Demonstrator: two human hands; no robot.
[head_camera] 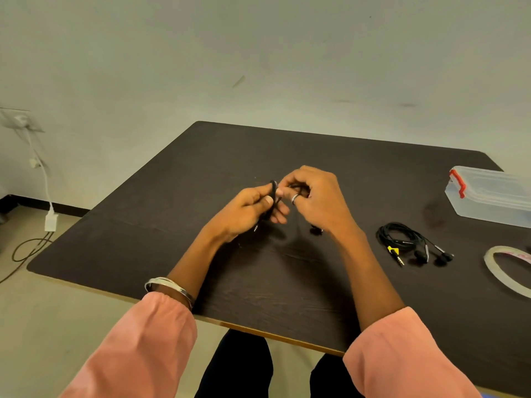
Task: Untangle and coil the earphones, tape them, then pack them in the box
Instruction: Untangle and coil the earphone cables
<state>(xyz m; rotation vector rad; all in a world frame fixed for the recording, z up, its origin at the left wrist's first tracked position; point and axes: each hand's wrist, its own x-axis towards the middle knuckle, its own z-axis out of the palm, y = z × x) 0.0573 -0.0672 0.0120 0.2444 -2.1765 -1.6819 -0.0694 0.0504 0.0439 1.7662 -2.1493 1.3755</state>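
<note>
Both hands are up over the middle of the dark wood-grain table (172,225), working a thin black earphone cord (273,193). The left hand (247,211) pinches a small bundle of loops between thumb and fingers; the right hand (313,196), silver ring on one finger, curls round the loose run of cord beside it. An earbud (315,231) dangles under the right wrist and the plug end (255,227) hangs below the left palm. The danger, as I read it: ease that pinch and the loops spring open, or a dangling end snags a loop and knots it again. Off to the right lies a second coiled black earphone set with a yellow tag (408,242), then the clear tape roll (505,268) at the right edge, and far right the translucent plastic box with red latch (488,193), lid on. Nothing blocks the reach to either.
</note>
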